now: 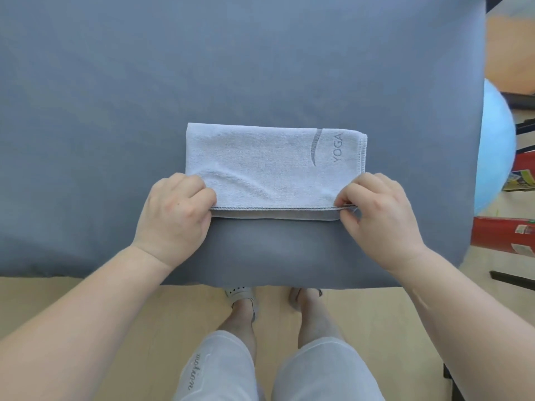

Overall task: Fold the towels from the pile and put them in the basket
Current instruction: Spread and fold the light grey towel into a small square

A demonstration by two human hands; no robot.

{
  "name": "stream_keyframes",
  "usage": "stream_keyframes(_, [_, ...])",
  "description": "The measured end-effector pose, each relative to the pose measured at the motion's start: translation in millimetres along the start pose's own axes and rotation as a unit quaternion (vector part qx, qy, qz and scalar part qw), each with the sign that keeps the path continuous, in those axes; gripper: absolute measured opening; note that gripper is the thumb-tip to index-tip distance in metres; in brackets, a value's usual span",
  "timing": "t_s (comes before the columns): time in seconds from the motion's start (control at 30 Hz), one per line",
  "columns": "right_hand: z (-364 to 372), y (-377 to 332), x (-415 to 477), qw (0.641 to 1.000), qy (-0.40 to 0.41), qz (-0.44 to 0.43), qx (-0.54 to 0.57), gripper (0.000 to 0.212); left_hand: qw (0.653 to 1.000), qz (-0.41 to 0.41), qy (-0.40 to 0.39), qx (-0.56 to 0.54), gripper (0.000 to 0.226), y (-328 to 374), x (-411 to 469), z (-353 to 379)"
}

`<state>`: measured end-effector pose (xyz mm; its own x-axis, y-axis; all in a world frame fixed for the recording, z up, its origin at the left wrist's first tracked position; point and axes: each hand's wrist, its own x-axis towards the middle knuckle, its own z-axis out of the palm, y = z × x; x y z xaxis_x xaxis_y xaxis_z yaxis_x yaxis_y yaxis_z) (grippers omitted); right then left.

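Shorts (220,369) were closest to the lens, a light grey pair with some script lettering on one leg. Two feet in pale shoes (243,296) stood on the wood floor on the near side of the towel.

Both hands were on that towel (269,160). The left hand (176,209) had its fingers curled over the towel's near left corner and was gripping it, knuckles up. The right hand (379,209) was pinching the near right corner, with the stitched hem caught between thumb and fingertips. So both were grasping, neither relaxed.

The towel itself was pale blue-grey and already folded into a wide rectangle, with layered edges showing along the near side between the two hands. It had "YOGA" and a curved swoosh printed toward its right end. It lay flat on a table (231,68) covered in grey cloth, and the cloth spread out well past the towel on the far and left sides.

Off to the right of the towel, past the table edge, sat a light blue ball (495,146). Nearer than the ball there was something red with labels (503,233), and I couldn't tell what it was.
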<state>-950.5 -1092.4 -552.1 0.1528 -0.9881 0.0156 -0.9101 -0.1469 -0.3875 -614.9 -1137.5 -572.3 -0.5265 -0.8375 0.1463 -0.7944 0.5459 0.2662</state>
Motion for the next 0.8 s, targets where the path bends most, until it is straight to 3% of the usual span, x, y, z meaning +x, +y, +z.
stream_keyframes(0.2, [20.5,9.8,-14.9,0.997,-0.005,0.046,-0.058,0.019,0.999,-0.031,-0.021,0.017,0.015,-2.5,-10.9,14.0])
stream_keyframes(0.47, [10.1,5.7,-17.4,0.997,0.074,0.021,-0.031,0.016,0.998,-0.023,0.057,-0.001,0.014,6.8,-7.8,-3.9])
stream_keyframes(0.67, [22.9,5.9,-23.9,0.996,0.003,0.047,-0.081,0.019,0.999,-0.027,-0.032,0.033,0.013,5.6,-23.1,13.0])
stream_keyframes(0.77, [16.7,-4.1,-20.5,0.995,0.016,0.047,-0.082,0.005,0.998,-0.051,-0.034,0.011,0.011,12.2,-17.6,7.2])
stream_keyframes(0.8, [14.0,-9.1,-17.8,0.995,0.031,0.044,-0.081,0.009,0.998,-0.058,-0.023,0.003,0.011,16.4,-13.7,3.2])
